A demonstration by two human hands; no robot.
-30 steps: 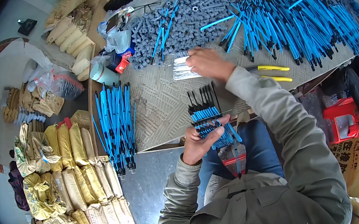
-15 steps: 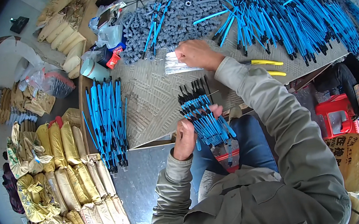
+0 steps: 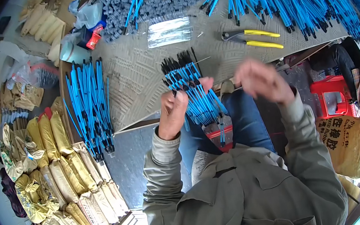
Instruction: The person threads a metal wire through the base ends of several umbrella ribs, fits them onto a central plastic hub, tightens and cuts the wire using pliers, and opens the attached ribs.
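Observation:
My left hand [image 3: 174, 114] is closed around a bundle of blue rods with black ends [image 3: 200, 103], held upright over my lap at the table's front edge. Its fingertips show on the bundle's right side. A thin pale wire [image 3: 202, 59] sticks out to the right near the bundle's top. My right hand [image 3: 263, 81] hangs in the air to the right of the bundle, apart from it. Motion smears its fingers, so whether it holds anything is unclear. Beyond the bundle a stack of short silvery wires [image 3: 169, 32] lies on the table, with yellow-handled pliers [image 3: 252, 39] to its right.
Grey ribbed pieces [image 3: 161, 1] are heaped at the back. A large pile of blue rods [image 3: 284, 3] covers the far right, and another bunch [image 3: 90, 106] overhangs the left edge. Wrapped packages [image 3: 66, 177] stand at left; a red stool [image 3: 333, 97] is at right.
My right hand has left the silvery wires and come back toward me, to the right of the bundle. My left hand still holds the bundle. The whole view has shifted, showing the table higher up.

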